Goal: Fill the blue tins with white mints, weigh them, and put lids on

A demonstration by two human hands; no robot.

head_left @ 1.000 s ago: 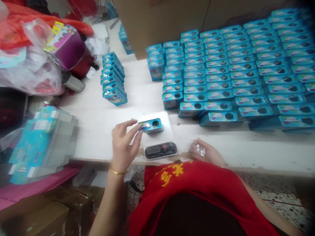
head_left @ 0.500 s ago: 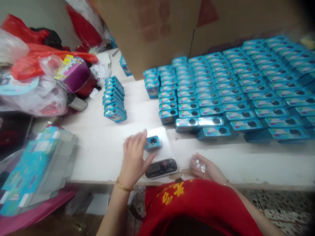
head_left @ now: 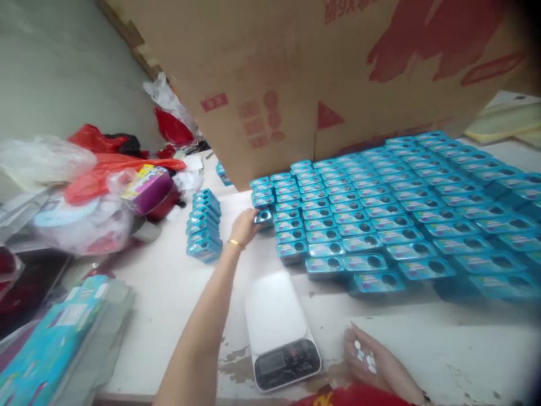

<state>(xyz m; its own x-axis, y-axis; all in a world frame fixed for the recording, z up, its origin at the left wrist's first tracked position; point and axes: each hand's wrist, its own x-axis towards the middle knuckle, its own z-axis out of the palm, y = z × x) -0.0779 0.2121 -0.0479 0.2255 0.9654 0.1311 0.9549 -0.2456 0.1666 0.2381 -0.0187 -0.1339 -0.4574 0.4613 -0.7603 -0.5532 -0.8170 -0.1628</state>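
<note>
Worn table (head_left: 338, 307), carton (head_left: 287, 73) behind — left hand (head_left: 244, 226) closed on tin (head_left: 264, 219), right hand (head_left: 378, 358) cupped open under tablets (head_left: 371, 360)

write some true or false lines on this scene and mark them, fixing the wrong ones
1. The left hand holds a blue box. True.
2. The scale is left of the right hand. True.
3. The left hand presses the scale. False: it is beyond the scale.
4. A carton stands behind the boxes. True.
5. The right hand holds a blue box too. False: white pieces lie in its palm.
6. The carton is unprinted. False: it bears red print.
</note>
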